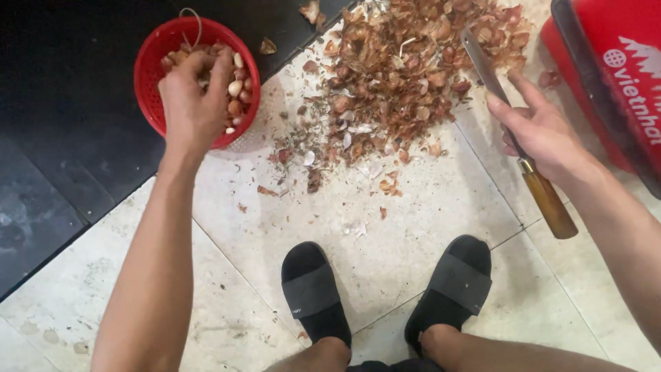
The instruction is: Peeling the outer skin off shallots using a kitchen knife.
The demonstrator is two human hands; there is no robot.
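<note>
head view: the left hand [193, 103] reaches into a red basket [153, 58] at far left, fingers curled down among the small bulbs [237, 93] inside; whether it has pinched one yet i cannot tell, since the fingertips are buried in the heap. the bulbs lie directly under that hand, so it is much the nearer one. the right hand [544, 134] is closed round a knife [513, 131] at far right, thumb along the spine. the knife's long axis runs from the wooden handle, near and right, to the blade tip, far and left, over the edge of the pile of peels [406, 76]. the pile lies between the two hands on the tile floor [413, 227]. a red box [620, 76] sits just right of the knife. two black slippers [313, 289] are near.
</note>
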